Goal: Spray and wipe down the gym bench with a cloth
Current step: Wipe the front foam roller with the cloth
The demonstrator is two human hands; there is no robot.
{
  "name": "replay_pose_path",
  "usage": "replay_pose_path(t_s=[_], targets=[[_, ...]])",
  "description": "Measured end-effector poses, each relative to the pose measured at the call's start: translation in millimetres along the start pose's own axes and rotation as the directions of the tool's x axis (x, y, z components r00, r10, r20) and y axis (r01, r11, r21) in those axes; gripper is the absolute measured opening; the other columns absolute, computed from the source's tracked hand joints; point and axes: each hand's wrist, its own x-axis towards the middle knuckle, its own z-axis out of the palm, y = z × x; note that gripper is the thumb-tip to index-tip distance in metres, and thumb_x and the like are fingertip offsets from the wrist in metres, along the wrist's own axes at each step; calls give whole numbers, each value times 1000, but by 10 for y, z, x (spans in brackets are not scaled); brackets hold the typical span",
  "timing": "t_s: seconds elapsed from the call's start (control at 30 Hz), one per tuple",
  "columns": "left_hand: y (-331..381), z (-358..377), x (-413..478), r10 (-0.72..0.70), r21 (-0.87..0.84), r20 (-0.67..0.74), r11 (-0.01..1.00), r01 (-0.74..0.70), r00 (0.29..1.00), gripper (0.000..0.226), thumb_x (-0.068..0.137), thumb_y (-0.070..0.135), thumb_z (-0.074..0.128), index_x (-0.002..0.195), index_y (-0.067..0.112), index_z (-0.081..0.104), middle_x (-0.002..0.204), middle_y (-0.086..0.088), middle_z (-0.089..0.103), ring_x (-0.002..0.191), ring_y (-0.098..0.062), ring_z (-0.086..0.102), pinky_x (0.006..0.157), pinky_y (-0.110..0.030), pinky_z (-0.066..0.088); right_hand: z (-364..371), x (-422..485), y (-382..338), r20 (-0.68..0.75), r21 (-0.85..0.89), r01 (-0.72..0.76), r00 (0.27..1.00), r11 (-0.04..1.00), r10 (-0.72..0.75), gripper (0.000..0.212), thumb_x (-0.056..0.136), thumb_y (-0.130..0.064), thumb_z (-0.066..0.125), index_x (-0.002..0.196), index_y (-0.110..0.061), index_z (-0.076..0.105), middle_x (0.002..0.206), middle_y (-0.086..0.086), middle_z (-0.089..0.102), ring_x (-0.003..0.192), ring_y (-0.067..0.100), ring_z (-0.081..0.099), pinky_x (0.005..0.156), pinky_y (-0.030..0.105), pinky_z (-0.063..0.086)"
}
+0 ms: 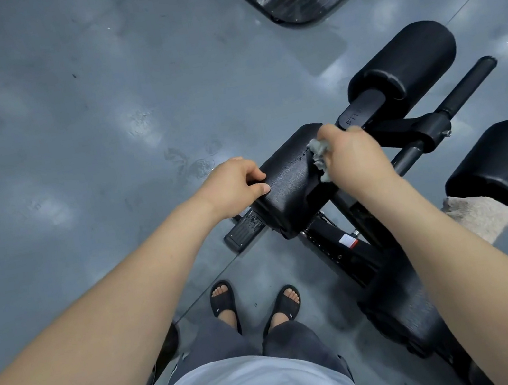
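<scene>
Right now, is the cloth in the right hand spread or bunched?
Bunched: the right hand grips the cloth as a crumpled wad on the pad.

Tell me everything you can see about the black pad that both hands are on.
The pad is a black, rounded cushion with a pebbled, vinyl-looking cover, sitting on the bench's black metal frame. Its top looks wet, with fine droplets and streaks. The left hand grips its left end, thumb on top. The right hand holds a crumpled grey cloth against its right end.
</scene>
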Motion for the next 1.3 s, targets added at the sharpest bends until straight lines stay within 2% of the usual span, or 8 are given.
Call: replay_pose_path(t_s=[0.27,0.53,0.7,0.8,0.93,1.1,1.2,1.3], targets=[[31,35,-35,16,25,-23,1000,-15,1000,18,91,23,75,107,15,70,109,0,60,104,-22,61,98,-38,49,-43,152,61,-44,62,-113,992,992,116,23,94,0,51,117,3,50,106,31,56,79,31,42,68,32,28],[48,155,-92,103,-4,-79,995,-103,992,20,82,30,84,91,27,67,90,11,51,99,-20,51,90,-35,47,-110,16,143,71,74,-207,977,975,202,31,94,-3,58,122,4,47,126,28,46,83,30,45,73,32,34],[36,208,-100,187,75,-102,981,-180,977,20,85,29,81,98,19,69,87,13,47,102,-21,45,92,-37,45,-121,158,219,-17,79,-137,990,987,139,24,88,3,52,110,0,60,102,19,51,87,33,47,70,32,32],[27,213,-96,190,77,-106,980,-182,976,20,85,27,81,98,18,69,87,12,46,102,-22,45,92,-36,44,-131,232,224,-31,129,-63,997,990,67,37,89,3,48,120,-8,65,105,19,55,98,39,55,77,34,41],[11,182,-74,181,68,-84,982,-176,980,19,85,28,81,98,19,69,92,5,51,103,-22,46,90,-33,43,-115,271,238,11,131,-5,1000,991,3,43,90,3,48,125,-14,65,105,17,57,104,35,53,80,29,37],[33,111,-10,165,62,-21,985,-164,986,23,83,27,83,85,32,61,90,10,51,104,-21,48,91,-33,43,-177,254,264,87,-20,-35,996,999,36,8,88,-1,57,96,-2,55,91,15,48,86,29,45,68,31,31],[69,82,14,163,59,6,985,-163,987,25,82,23,84,82,31,60,90,7,52,102,-23,52,87,-33,45,-181,254,194,140,-129,-8,990,992,27,32,77,-6,76,75,-8,44,82,10,51,80,24,42,68,32,33],[53,100,3,158,52,-1,986,-158,987,19,85,23,81,86,26,63,92,5,52,101,-22,51,88,-34,45,-203,305,149,79,-97,31,997,995,-23,27,81,4,61,67,-10,41,72,6,43,78,27,44,66,32,32]])
